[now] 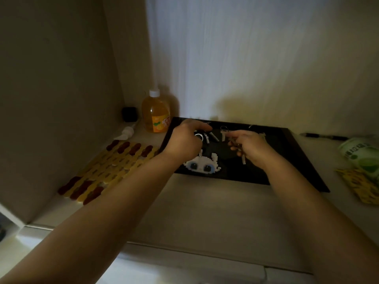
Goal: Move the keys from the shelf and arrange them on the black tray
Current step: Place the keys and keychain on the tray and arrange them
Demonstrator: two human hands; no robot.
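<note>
A black tray (287,152) lies flat on the shelf against the back wall. Both my hands are over it. My left hand (184,140) rests on the tray's left part, its fingers curled over a key bunch with a metal ring (202,136). A white pixel-style charm with blue eyes (202,166) lies just below that hand. My right hand (251,147) pinches a bunch of keys (239,149), one key hanging down from it. A single silver key (223,133) lies between the hands, and another key (262,134) shows behind my right hand.
An orange drink bottle (156,112) stands left of the tray, with a small black box (129,114) and a white pump head (125,133) beside it. A yellow and brown woven mat (108,169) lies at left. A pen (324,137), green pack (363,156) and yellow packet (361,185) lie at right.
</note>
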